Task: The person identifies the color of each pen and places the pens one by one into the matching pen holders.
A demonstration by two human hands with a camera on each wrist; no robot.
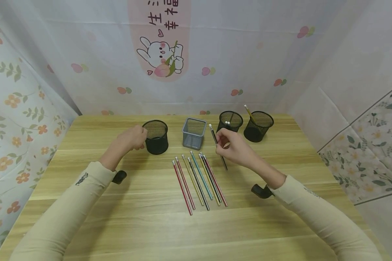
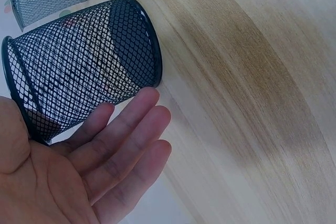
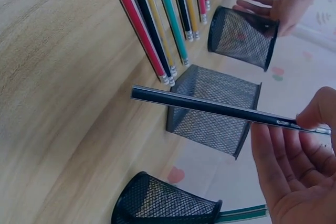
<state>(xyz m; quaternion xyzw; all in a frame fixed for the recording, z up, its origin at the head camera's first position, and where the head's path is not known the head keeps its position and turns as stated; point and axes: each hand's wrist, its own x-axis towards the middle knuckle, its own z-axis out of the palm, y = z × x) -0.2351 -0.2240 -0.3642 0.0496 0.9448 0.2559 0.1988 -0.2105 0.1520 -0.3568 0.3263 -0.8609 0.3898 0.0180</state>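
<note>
Between thumb and fingers my right hand (image 1: 236, 148) pinches a black pencil (image 3: 205, 106), tilted with its white eraser end up, above the table right of the pencil row. My left hand (image 1: 131, 138) is at the side of the leftmost round black mesh pen cup (image 2: 79, 66); its fingers are loosely extended along the cup's wall. Several pencils (image 1: 200, 181) in red, yellow, black and teal lie side by side on the table, erasers toward the cups. Behind them stands a grey square mesh pen cup (image 1: 192, 140).
Behind my right hand is a second round black cup (image 1: 237, 125) with pencils inside, their white erasers showing. Farther right, another round black cup (image 1: 254, 133) holds a yellow pencil (image 1: 249, 114). A printed curtain (image 1: 228, 54) hangs along the table's back edge.
</note>
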